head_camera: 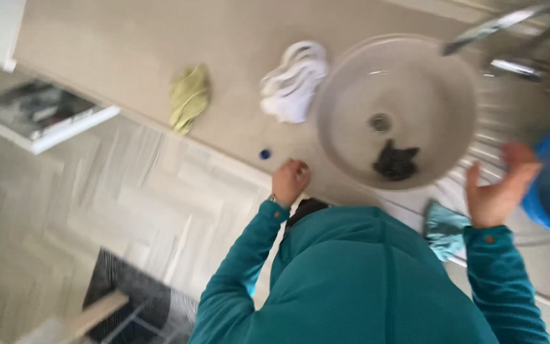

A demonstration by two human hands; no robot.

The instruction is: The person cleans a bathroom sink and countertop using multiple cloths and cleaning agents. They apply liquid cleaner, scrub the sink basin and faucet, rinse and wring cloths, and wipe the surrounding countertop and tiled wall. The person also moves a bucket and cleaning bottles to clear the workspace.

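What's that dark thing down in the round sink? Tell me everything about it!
The dark crumpled lump looks like a wet charcoal-grey cloth or scrubber, though blur hides its exact kind. It is bunched up with ragged edges and lies on the bottom of the round pale beige sink basin, just below the small metal drain. Neither hand touches it.

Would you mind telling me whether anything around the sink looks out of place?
A dark crumpled clump lies in the round sink beside the drain, and a small blue cap sits loose at the counter edge.
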